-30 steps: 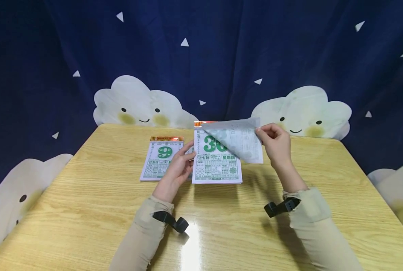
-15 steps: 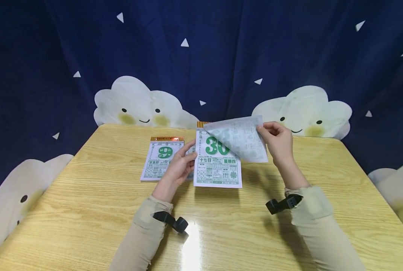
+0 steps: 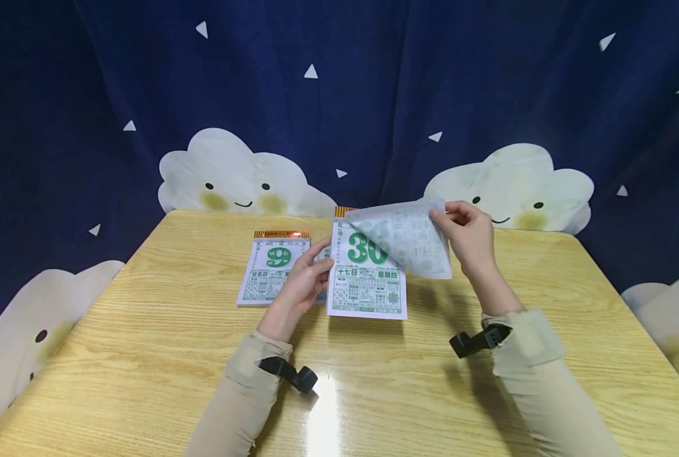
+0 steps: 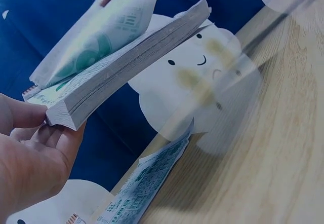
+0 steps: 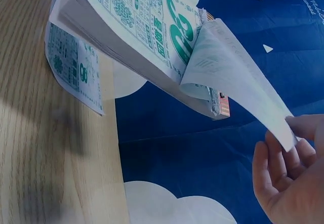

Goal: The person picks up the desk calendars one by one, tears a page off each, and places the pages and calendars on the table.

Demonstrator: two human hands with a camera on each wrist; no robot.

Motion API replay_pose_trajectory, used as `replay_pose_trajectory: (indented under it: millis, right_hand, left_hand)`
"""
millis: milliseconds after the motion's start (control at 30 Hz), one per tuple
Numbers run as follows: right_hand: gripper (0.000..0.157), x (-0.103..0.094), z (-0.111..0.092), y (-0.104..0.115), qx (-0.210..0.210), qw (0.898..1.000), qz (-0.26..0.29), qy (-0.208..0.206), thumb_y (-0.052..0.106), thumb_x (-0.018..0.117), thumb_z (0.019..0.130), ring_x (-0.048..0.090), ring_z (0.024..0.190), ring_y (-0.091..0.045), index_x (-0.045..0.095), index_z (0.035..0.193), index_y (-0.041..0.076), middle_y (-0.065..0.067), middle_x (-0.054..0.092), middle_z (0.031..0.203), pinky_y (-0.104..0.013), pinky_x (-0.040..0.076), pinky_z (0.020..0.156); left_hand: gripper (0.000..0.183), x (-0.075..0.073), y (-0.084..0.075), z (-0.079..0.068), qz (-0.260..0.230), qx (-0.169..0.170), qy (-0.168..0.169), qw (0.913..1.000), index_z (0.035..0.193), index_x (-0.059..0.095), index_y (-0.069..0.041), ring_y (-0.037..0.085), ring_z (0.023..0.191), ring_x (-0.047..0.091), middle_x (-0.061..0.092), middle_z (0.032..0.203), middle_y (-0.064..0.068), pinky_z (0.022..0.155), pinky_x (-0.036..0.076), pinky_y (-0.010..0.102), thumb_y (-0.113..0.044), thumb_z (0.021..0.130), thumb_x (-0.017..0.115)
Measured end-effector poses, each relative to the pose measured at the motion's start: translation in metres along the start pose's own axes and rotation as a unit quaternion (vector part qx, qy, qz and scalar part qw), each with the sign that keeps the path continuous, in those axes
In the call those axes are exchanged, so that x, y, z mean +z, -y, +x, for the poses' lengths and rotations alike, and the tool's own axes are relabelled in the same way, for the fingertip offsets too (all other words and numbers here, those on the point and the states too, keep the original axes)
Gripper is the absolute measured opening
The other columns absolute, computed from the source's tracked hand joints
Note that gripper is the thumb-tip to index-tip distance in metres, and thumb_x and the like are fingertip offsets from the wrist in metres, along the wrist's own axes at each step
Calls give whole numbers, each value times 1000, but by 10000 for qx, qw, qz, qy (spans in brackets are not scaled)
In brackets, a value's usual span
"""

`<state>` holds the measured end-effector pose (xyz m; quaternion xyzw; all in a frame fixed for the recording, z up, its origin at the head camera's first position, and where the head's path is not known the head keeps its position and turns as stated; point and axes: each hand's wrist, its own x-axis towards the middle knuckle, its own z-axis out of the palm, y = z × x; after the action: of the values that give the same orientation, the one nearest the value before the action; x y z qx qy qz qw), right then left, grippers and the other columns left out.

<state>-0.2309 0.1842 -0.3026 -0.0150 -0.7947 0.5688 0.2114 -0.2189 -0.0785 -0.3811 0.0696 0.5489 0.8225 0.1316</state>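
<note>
My left hand (image 3: 301, 283) grips the left edge of a thick tear-off calendar (image 3: 367, 293), thumb on the front, and holds it above the table. Green print on its front page reads 30. At the upper right, my right hand (image 3: 469, 240) pinches the corner of a thin calendar page (image 3: 416, 244), lifted and folded back diagonally over the front. In the right wrist view this page (image 5: 233, 77) stretches from near the calendar's bound top to the right thumb and fingers. The left wrist view shows the calendar's thick page edges (image 4: 121, 64).
A second calendar (image 3: 271, 270), numbered 9, lies on the wooden table (image 3: 162, 355) left of the held one. Beside it a printed sheet (image 5: 76, 69) lies on the table, mostly hidden in the head view. Behind hangs a dark blue curtain (image 3: 362, 95) with clouds.
The held calendar has shifted slightly right and lower. My right hand has moved a little right with the pinched page, which stays folded back. The calendar numbered 9 has not moved.
</note>
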Motion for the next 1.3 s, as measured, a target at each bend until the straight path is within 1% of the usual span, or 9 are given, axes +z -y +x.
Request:
replay_pose_trajectory:
  millis: [333, 433, 567, 767, 933, 1033, 1133, 1200, 1300]
  right_hand:
    - [19, -1, 1, 2, -48, 9999, 134, -30, 17, 62, 83, 50, 60, -3, 63, 86, -2, 12, 55, 63, -15, 42, 52]
    - [14, -2, 1, 3, 27, 9999, 150, -8, 16, 62, 83, 49, 60, -3, 63, 82, 2, 11, 54, 63, -14, 42, 52]
    - [9, -2, -1, 3, 215, 9989, 416, 17, 14, 63, 83, 49, 60, -3, 63, 75, 10, 10, 55, 64, -13, 44, 53]
    - [16, 3, -3, 3, 528, 9949, 863, -17, 8, 62, 82, 52, 58, -2, 60, 68, 16, 9, 56, 64, -13, 48, 55]
    - [17, 3, -3, 2, 673, 9930, 963, -110, 6, 61, 81, 51, 57, -2, 60, 67, 16, 8, 55, 64, -12, 46, 53]
    - [12, 3, -2, 2, 606, 9944, 865, -101, 7, 61, 82, 50, 58, -2, 62, 71, 12, 9, 54, 64, -12, 45, 53]
    - [6, 2, -2, 1, 441, 9971, 615, -48, 11, 61, 83, 49, 60, -3, 63, 78, 8, 10, 55, 65, -13, 43, 53]
    - [9, 0, -1, 2, 310, 9986, 438, -4, 13, 61, 84, 48, 61, -3, 63, 83, 5, 11, 55, 66, -14, 40, 53]
    - [9, -1, 1, 3, 114, 9994, 315, 31, 15, 61, 84, 48, 62, -3, 63, 87, 6, 12, 55, 67, -15, 39, 52]
  left_hand:
    - [48, 2, 0, 0, 45, -30, -85, 9999, 139, 37, -15, 10, 63, 62, 67, 83, -1, 57, 50, 21, -2, 93, 42]
    - [48, 3, -1, -1, -23, -8, -126, 9999, 139, 37, -16, 10, 63, 62, 67, 85, -1, 57, 49, 22, -3, 93, 42]
    - [48, 6, -4, -2, -215, 2, -216, 9995, 140, 36, -16, 10, 62, 62, 67, 84, -1, 56, 48, 21, -4, 94, 41]
    - [48, 10, -9, -4, -555, 96, -403, 9976, 140, 35, -16, 10, 59, 62, 67, 82, -1, 52, 46, 20, -2, 94, 40]
    - [48, 11, -9, -4, -630, 119, -424, 9970, 140, 36, -16, 10, 59, 63, 68, 83, -1, 52, 46, 20, -2, 94, 40]
    - [49, 10, -9, -4, -568, 134, -373, 9976, 140, 36, -16, 10, 60, 62, 68, 84, -1, 52, 47, 19, -2, 94, 40]
    - [49, 10, -8, -4, -451, 141, -362, 9982, 139, 37, -17, 9, 59, 61, 67, 85, 0, 52, 47, 19, -2, 93, 42]
    - [49, 9, -7, -4, -338, 157, -354, 9987, 139, 37, -17, 9, 60, 60, 66, 84, 0, 52, 46, 19, -2, 93, 42]
    - [49, 9, -6, -4, -227, 177, -323, 9991, 139, 38, -16, 9, 60, 59, 66, 85, 1, 52, 46, 18, -1, 92, 43]
